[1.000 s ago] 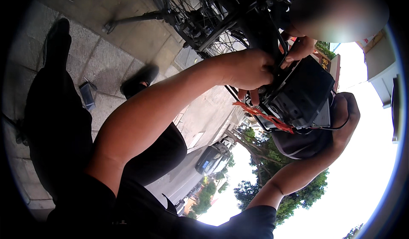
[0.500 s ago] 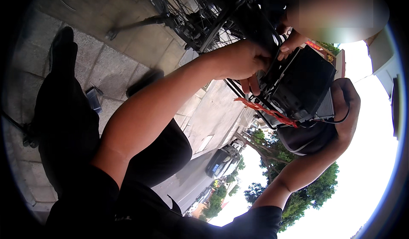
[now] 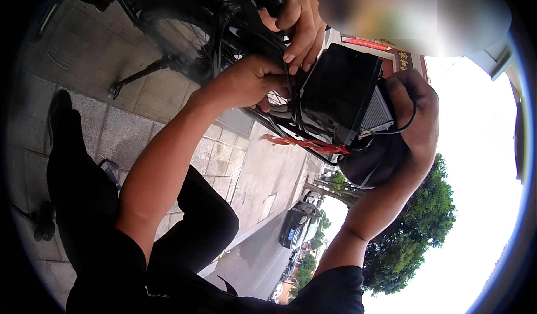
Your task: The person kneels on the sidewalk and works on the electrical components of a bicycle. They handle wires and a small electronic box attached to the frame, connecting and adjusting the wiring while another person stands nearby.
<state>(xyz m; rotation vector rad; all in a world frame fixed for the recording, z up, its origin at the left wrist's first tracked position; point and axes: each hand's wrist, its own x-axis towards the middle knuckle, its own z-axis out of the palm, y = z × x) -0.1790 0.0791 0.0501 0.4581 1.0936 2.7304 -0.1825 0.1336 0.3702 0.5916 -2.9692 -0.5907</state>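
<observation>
My left hand [image 3: 246, 84] is closed at a thin black cable [image 3: 290, 81] beside an electric bike's frame. Its fingertips are partly hidden, so how firmly they hold the cable is unclear. Another person's hand [image 3: 305, 26] reaches down to the same cable from above. My right hand [image 3: 414, 109] wraps around the end of a glossy black box [image 3: 342, 84] with a silver finned metal block [image 3: 378, 113] at its side. Thin wires come out at the block's lower end. A red braided strap [image 3: 307, 144] hangs by the rack bars, near a dark padded seat [image 3: 372, 160].
The bike's spoked wheel [image 3: 193, 31] and its kickstand [image 3: 140, 77] are at upper left, over stone paving [image 3: 126, 126]. A small dark object [image 3: 109, 173] lies by my leg. A parked black car [image 3: 295, 224] and a tree [image 3: 417, 224] stand beyond.
The whole view has shifted, so the bike, box and both my hands sit farther left. The other person's hand now shows more fully, close to my left hand. My right hand keeps its grip on the box.
</observation>
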